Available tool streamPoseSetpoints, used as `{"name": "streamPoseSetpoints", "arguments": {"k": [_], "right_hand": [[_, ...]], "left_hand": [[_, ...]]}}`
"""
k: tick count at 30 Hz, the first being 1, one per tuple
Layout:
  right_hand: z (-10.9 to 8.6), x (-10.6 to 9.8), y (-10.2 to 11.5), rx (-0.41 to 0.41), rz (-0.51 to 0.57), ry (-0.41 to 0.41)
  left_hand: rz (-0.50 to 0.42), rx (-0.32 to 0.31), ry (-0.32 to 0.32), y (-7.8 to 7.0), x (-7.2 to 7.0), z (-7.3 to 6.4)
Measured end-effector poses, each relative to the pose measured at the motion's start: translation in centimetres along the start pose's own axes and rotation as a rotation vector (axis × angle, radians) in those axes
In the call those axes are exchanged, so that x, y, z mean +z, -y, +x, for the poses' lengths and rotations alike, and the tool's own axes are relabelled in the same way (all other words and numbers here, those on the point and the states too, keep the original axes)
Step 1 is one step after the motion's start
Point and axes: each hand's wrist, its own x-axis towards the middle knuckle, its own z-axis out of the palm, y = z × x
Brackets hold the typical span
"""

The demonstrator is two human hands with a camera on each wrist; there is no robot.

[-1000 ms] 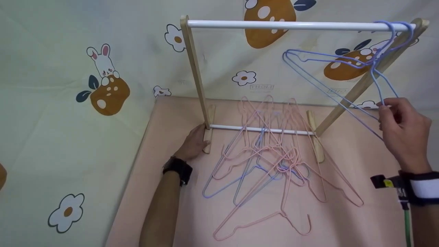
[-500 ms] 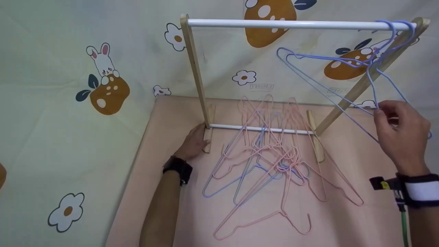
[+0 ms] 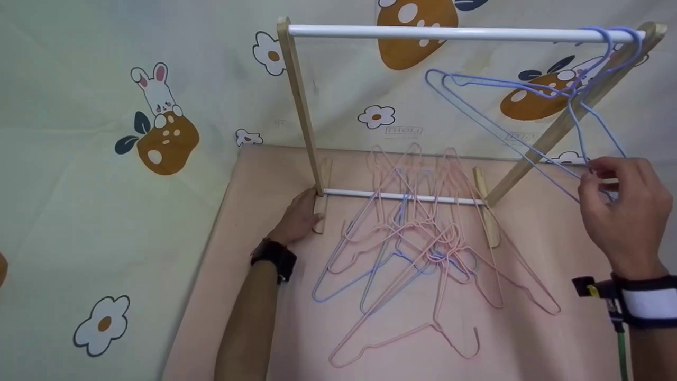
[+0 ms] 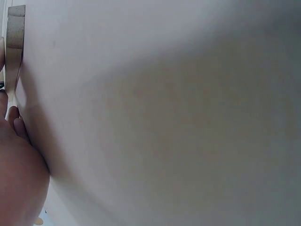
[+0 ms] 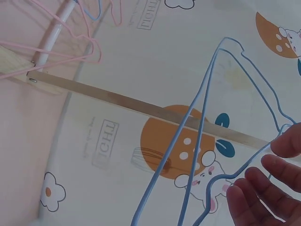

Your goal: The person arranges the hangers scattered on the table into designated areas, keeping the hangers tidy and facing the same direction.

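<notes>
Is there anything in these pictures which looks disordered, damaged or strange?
Yes: the pink and blue hangers on the pink surface look disordered. They overlap in a tangle around the lower white bar, pointing different ways, while two other blue hangers are hooked onto the upper white bar. No damage is evident.

The left upright (image 3: pixel 301 106), right upright (image 3: pixel 560 127) and left foot (image 4: pixel 15 42) are pale, smooth, matt wood. The upper bar (image 3: pixel 449 34) and lower bar (image 3: pixel 349 194) carry a smooth, glossy white finish. The blue hangers (image 3: pixel 574 95) and pink hangers (image 3: pixel 448 254) appear as smooth coated wire with slight sheen. The worktop (image 3: pixel 534 344) is smooth and matt. The printed wall covering (image 3: pixel 53 211) is matt, lightly creased.
</notes>
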Motion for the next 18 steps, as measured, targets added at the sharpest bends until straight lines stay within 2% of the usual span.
{"name": "streamPoseSetpoints", "arguments": {"k": [4,9,18], "right_hand": [[-0.2,0.0,0.0,-0.039,0.008,-0.025],[-0.8,0.3,0.6,-0.072,0.032,-0.033],[-2.9,2.1,0.6,-0.082,0.097,0.015]], "left_hand": [[-0.005,0.021,0.005,0.2,-0.1,-0.1],[-0.023,0.007,0.014,0.2,-0.2,-0.4],[-0.024,-0.019,0.009,0.1,-0.2,-0.5]]}}
